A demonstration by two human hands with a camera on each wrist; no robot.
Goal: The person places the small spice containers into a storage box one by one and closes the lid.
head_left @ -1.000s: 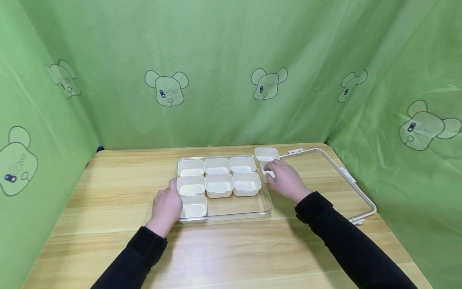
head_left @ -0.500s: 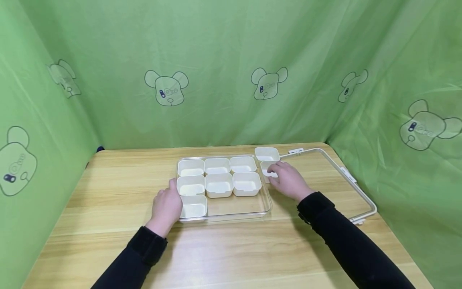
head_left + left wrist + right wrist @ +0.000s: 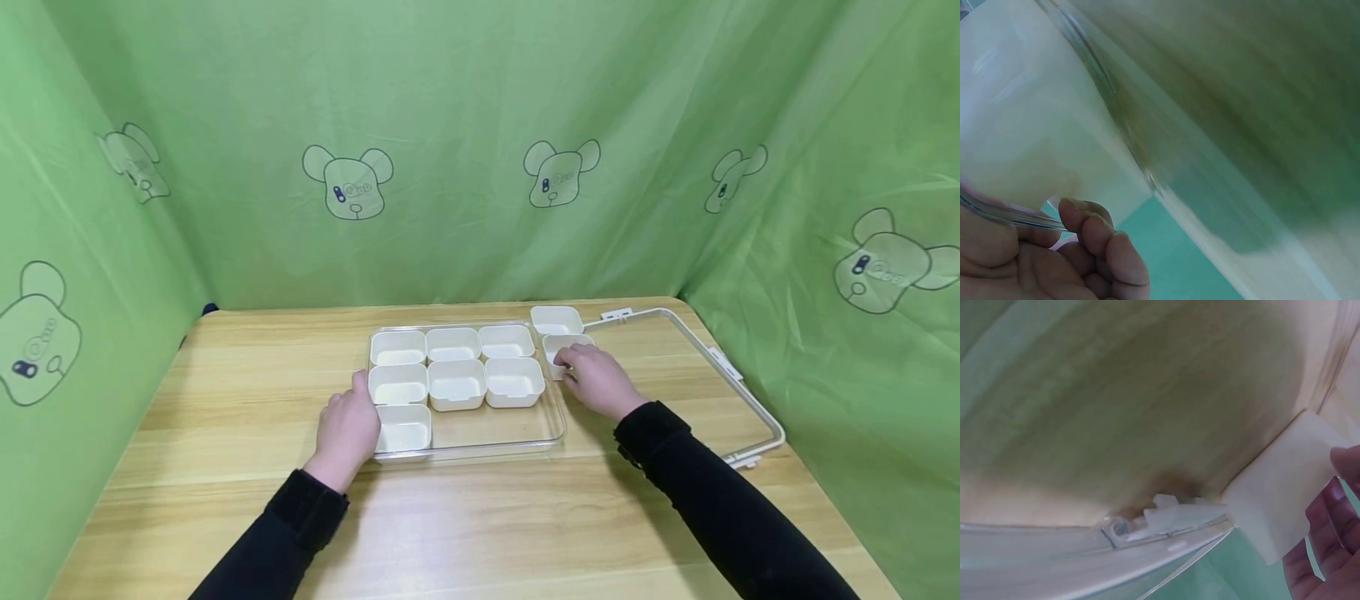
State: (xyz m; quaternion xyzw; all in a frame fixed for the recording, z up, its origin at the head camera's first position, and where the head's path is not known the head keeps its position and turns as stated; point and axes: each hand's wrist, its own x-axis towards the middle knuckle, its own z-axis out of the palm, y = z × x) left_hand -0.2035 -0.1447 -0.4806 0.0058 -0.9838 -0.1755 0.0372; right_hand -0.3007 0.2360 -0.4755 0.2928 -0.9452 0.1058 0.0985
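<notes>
A clear rectangular tray [image 3: 491,427] lies on the table, with several white plastic boxes in it: two full rows of three at the back and one box [image 3: 403,427] at the front left. My left hand [image 3: 345,429] grips the tray's left side; in the left wrist view its fingers [image 3: 1127,259] curl at the clear rim. Just beyond the tray's right side, my right hand [image 3: 600,379] pinches a white box [image 3: 558,345] by its near wall. The right wrist view shows that box [image 3: 1275,487] between thumb and fingers, its lower corner beside a white latch [image 3: 1179,519].
Another white box [image 3: 556,320] stands behind the pinched one. To the right lies a lid with a pale frame [image 3: 759,407] and white latches along its edges. Green curtains [image 3: 465,250] with printed bear heads enclose the wooden table [image 3: 480,533] at the back and sides.
My right hand has shifted slightly at the white box, and more of the box's inside and near wall shows. The left hand and tray stay put.
</notes>
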